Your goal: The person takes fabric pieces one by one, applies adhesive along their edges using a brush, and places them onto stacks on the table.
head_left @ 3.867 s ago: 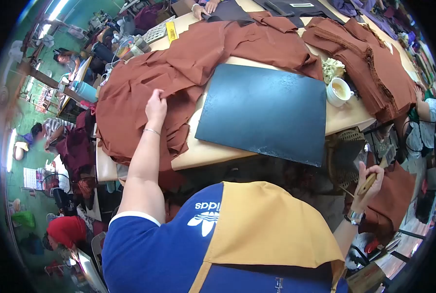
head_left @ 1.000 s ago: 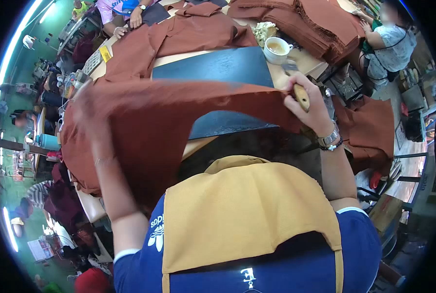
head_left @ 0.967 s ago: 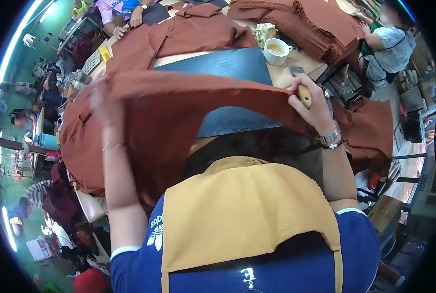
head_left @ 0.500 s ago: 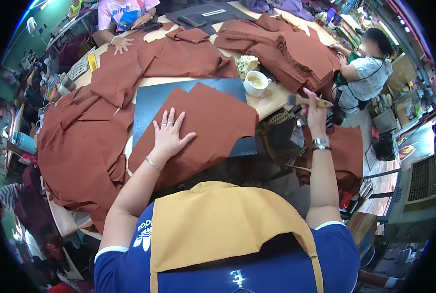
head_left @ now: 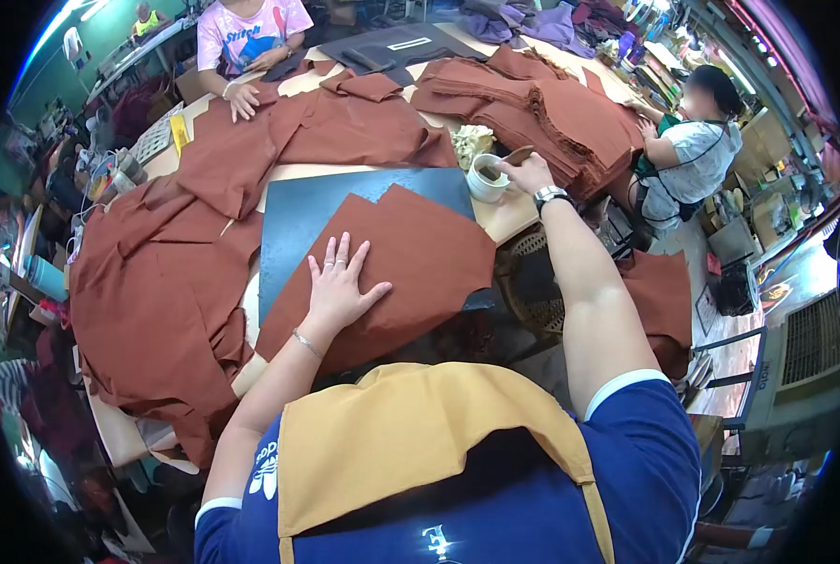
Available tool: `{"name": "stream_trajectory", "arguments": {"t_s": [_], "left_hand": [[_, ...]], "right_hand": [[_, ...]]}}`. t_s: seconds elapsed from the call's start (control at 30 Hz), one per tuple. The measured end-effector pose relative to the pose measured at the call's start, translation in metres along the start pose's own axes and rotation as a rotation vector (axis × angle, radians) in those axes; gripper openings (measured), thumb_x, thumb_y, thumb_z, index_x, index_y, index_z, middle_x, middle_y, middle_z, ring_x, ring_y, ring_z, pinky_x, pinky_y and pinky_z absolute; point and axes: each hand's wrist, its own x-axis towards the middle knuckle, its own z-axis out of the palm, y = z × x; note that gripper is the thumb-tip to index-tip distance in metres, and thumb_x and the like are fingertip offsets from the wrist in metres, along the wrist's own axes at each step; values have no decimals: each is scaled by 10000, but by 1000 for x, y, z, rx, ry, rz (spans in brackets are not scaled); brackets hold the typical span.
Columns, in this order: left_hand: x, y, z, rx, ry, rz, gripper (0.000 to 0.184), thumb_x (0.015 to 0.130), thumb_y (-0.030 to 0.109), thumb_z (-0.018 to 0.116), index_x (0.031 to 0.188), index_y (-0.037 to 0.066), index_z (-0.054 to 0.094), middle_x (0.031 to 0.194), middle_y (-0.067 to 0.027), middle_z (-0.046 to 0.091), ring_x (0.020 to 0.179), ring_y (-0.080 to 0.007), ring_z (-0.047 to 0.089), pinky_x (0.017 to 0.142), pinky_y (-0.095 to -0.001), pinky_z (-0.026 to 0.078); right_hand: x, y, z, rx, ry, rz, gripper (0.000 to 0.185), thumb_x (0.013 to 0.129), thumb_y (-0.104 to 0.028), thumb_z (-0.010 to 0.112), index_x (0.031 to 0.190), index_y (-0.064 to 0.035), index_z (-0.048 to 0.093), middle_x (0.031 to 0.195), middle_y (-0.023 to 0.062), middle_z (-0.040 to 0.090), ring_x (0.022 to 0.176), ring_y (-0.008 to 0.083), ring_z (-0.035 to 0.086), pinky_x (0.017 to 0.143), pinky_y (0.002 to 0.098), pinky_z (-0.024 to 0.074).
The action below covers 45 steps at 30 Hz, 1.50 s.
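Note:
My left hand point(head_left: 342, 282) lies flat with spread fingers on a rust-brown fabric piece point(head_left: 420, 254). That piece rests on a dark board point(head_left: 288, 216) and hangs over its near edge. Farther right, my right hand point(head_left: 530, 175) is closed round the wooden handle of a brush point(head_left: 516, 156) at the white cup point(head_left: 486, 180). The brush's bristle end is down in the cup, mostly hidden by the rim and my fingers. A crumpled cream-coloured wad point(head_left: 473, 144) sits just behind the cup.
Rust-brown fabric point(head_left: 157, 301) spreads over the table's left side; a thick stack point(head_left: 570, 113) lies at the back right. One person point(head_left: 251, 47) stands across the table, another point(head_left: 688, 150) at the right. A woven stool point(head_left: 533, 301) is below the table edge.
My right hand has carried the brush from the right over to the cup and tipped its bristles down into it. My left hand stays on the fabric piece.

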Motion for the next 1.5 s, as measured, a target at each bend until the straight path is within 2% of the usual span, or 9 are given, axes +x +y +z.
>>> {"name": "stream_trajectory", "arguments": {"t_s": [0.1, 0.23, 0.4, 0.43, 0.5, 0.63, 0.77, 1.03, 1.5], "left_hand": [[0, -1, 1, 0, -3, 0, 903, 872, 719, 546, 1566, 180, 341, 1656, -169, 193, 1542, -359, 114, 1169, -688, 96], [1, 1, -2, 18, -22, 7, 934, 851, 733, 564, 1569, 181, 333, 1658, -170, 183, 1543, -359, 106, 1168, -690, 90], [8, -3, -3, 22, -21, 83, 1026, 771, 755, 639, 1562, 176, 340, 1650, -182, 198, 1533, -384, 129, 1149, -719, 105], [11, -2, -2, 24, -5, 100, 1016, 773, 749, 643, 1561, 181, 344, 1646, -184, 209, 1527, -395, 144, 1145, -725, 111], [16, -1, -4, 32, -48, 116, 1039, 762, 786, 616, 1558, 171, 357, 1648, -196, 196, 1533, -387, 126, 1159, -707, 99], [24, -3, 2, 55, -25, 180, 1024, 759, 757, 651, 1566, 210, 338, 1651, -157, 213, 1531, -372, 152, 1153, -710, 128], [24, -3, -2, 62, -48, 179, 1020, 753, 752, 662, 1563, 217, 348, 1653, -141, 222, 1534, -361, 155, 1160, -694, 133], [24, -3, -3, 44, -65, 180, 1041, 736, 781, 648, 1554, 199, 371, 1653, -163, 211, 1532, -367, 159, 1168, -686, 106], [53, -1, -1, 42, -90, 282, 1053, 735, 789, 642, 1560, 202, 354, 1655, -159, 202, 1538, -362, 133, 1169, -689, 105]], "right_hand": [[-9, 0, -20, 483, -30, 90, 470, 776, -462, 817, 1002, -52, 778, 935, 110, 771, 856, 204, 735, 799, 334, 559], [-42, -5, -42, 404, 120, -140, 343, 870, -352, 767, 1004, -37, 775, 937, 95, 776, 825, 150, 722, 772, 314, 553], [-102, -17, -45, -43, 198, -520, 235, 881, -281, 746, 1012, -86, 768, 969, 125, 747, 814, 259, 719, 750, 359, 561], [-118, -21, -36, 337, 102, -303, 260, 900, -307, 742, 1019, -79, 774, 901, 107, 758, 765, 196, 715, 712, 345, 554], [-155, -33, -46, 324, 89, -186, 268, 912, -304, 742, 1018, -60, 778, 808, 72, 748, 754, 116, 694, 709, 295, 547], [-231, -54, -58, 939, 120, 202, 206, 901, -178, 762, 1048, -35, 747, 913, 18, 731, 772, 93, 659, 742, 247, 539], [-291, -63, -57, 610, 136, 180, 164, 874, -97, 764, 1025, -39, 739, 944, 23, 724, 846, 99, 682, 744, 258, 549], [-311, -85, -36, 385, 144, -223, 123, 794, -52, 730, 907, -7, 711, 876, 126, 711, 796, 261, 707, 726, 310, 552], [-303, -66, -57, 392, 66, -79, 141, 785, -63, 749, 915, -14, 725, 865, 134, 725, 788, 225, 721, 721, 315, 553]]}}
